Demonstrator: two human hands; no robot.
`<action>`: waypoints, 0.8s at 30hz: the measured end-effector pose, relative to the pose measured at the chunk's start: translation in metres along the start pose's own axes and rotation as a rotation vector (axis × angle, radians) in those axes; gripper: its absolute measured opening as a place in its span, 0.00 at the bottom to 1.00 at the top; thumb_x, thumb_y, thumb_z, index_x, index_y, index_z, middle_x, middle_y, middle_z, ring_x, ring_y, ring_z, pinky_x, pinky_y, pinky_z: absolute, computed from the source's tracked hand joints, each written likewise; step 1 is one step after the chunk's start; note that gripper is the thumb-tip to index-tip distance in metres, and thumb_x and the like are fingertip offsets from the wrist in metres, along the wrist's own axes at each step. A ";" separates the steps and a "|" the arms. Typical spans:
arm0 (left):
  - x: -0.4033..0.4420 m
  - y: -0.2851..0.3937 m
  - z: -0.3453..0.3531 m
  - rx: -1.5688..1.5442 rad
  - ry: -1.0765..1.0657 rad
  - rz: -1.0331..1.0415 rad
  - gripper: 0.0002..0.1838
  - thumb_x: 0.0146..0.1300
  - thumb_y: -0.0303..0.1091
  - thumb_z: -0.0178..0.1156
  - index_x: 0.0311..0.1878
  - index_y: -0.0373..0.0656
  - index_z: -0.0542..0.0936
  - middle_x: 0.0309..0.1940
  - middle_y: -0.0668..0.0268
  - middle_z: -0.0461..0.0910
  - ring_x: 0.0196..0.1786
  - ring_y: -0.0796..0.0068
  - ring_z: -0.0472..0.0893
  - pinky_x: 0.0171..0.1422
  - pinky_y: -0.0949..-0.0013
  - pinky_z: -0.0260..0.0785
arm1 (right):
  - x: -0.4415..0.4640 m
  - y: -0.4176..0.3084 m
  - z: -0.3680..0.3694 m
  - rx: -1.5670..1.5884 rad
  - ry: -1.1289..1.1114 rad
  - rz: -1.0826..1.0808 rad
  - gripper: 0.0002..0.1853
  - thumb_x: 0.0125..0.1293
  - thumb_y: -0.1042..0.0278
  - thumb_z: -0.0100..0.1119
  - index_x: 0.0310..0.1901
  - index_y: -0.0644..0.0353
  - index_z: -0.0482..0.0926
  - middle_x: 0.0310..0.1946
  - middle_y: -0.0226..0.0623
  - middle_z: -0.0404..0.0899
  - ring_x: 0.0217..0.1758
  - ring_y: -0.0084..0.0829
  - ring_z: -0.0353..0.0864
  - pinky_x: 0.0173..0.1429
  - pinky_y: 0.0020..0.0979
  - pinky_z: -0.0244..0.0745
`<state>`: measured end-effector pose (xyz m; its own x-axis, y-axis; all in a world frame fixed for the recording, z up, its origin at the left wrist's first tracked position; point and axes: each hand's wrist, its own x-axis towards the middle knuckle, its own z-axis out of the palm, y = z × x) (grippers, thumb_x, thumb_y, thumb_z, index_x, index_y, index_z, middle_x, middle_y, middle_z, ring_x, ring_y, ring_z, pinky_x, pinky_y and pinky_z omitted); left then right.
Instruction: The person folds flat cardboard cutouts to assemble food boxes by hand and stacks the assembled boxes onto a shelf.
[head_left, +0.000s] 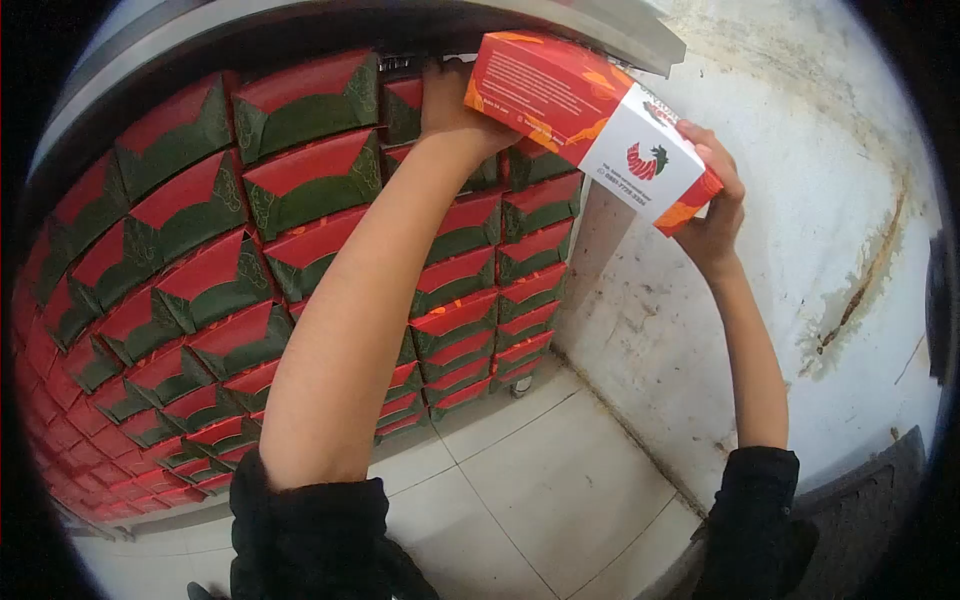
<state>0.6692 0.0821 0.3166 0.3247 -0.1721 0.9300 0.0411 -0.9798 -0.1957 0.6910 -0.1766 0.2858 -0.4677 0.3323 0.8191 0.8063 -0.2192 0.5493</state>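
Note:
A long red, orange and white printed cardboard box (560,100) is tilted in front of the upper right of a stack. My right hand (715,195) grips its right end, with fingers over the top edge and the palm at the end. My left hand (455,115) is at the box's left end, partly behind and under it. Most of the left fingers are hidden by the box. Behind that hand are red and dark green boxes (310,185), stacked in columns.
A metal ledge (300,25) runs above the stack. To the right is a stained white wall (660,300). Pale floor tiles (540,470) lie below, and a caster (521,386) shows under the stack. A dark grey object (870,510) stands at lower right.

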 end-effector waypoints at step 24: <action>0.037 -0.049 -0.037 -0.274 -0.697 -0.084 0.28 0.63 0.51 0.44 0.61 0.46 0.69 0.60 0.57 0.70 0.61 0.61 0.69 0.64 0.60 0.58 | -0.030 -0.017 0.028 -0.084 0.160 0.203 0.41 0.39 0.73 0.76 0.55 0.54 0.59 0.53 0.46 0.71 0.58 0.44 0.71 0.61 0.41 0.68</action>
<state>0.6443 0.1194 0.3722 0.8573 -0.0807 0.5085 -0.1152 -0.9927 0.0367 0.7015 -0.1574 0.2474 -0.3563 0.1261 0.9258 0.8595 -0.3443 0.3777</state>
